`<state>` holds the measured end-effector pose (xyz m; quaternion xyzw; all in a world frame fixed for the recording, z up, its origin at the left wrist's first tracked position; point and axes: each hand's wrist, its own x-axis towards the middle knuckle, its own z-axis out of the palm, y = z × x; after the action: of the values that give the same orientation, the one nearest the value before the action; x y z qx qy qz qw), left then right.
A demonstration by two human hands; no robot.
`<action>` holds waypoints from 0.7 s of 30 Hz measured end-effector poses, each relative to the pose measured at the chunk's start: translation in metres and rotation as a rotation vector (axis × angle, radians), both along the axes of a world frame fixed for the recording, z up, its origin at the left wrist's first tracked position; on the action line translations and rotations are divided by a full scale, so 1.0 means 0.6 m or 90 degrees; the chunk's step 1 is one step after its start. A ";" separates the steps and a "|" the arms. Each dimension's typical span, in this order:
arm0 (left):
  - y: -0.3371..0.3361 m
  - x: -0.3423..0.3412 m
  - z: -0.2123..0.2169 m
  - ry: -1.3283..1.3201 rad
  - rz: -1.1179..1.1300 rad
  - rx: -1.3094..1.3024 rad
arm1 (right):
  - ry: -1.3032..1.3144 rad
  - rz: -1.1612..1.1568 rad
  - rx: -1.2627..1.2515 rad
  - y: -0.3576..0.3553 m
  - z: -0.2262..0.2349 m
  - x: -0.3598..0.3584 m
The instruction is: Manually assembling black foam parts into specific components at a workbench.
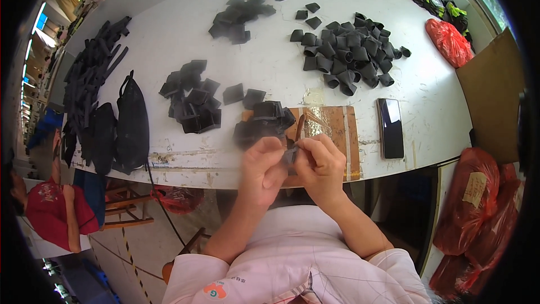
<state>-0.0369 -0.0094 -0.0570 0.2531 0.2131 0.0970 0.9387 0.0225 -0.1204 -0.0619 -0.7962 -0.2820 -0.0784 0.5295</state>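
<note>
Both hands meet over the near edge of the table around a small black piece of material (291,154). My left hand (263,163), slightly blurred, is closed with its fingertips at the left side of the piece. My right hand (322,163) pinches its other side. A thin brown stick-like thing (300,127) rises just beyond the right fingertips; whether that hand holds it, I cannot tell. Beneath the hands lies a brown board (341,129) with strips of clear tape. A pile of flat black pieces (264,118) covers its left part and the table beside it.
Rolled black loops (351,50) are heaped at the far right. More flat black pieces lie left (194,98) and far (239,17). Long black strips (93,73) and dark pouches (133,118) line the left edge. A phone (391,128) lies right; red bags (467,197) stand beyond.
</note>
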 end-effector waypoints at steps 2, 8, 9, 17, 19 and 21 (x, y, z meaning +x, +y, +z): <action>0.008 -0.006 0.012 -0.104 -0.099 -0.182 | 0.247 0.103 0.129 -0.009 0.011 0.009; -0.023 -0.008 0.021 0.001 0.096 0.568 | 0.963 0.376 0.524 -0.026 0.028 0.017; -0.029 -0.007 0.023 -0.022 0.198 0.745 | 0.960 0.377 0.525 -0.024 0.039 0.017; 0.042 0.038 0.109 -0.400 -0.224 -0.216 | 0.458 0.372 0.221 -0.005 0.160 0.066; 0.048 0.039 0.127 -0.336 -0.196 -0.257 | 0.467 0.409 0.261 0.010 0.165 0.089; 0.048 0.052 0.104 -0.189 -0.216 -0.169 | 0.668 0.437 0.275 0.006 0.121 0.112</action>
<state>-0.0056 0.0196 0.0056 0.1426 0.0385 -0.0543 0.9875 0.0899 -0.1171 0.0105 -0.4699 -0.2023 0.4380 0.7392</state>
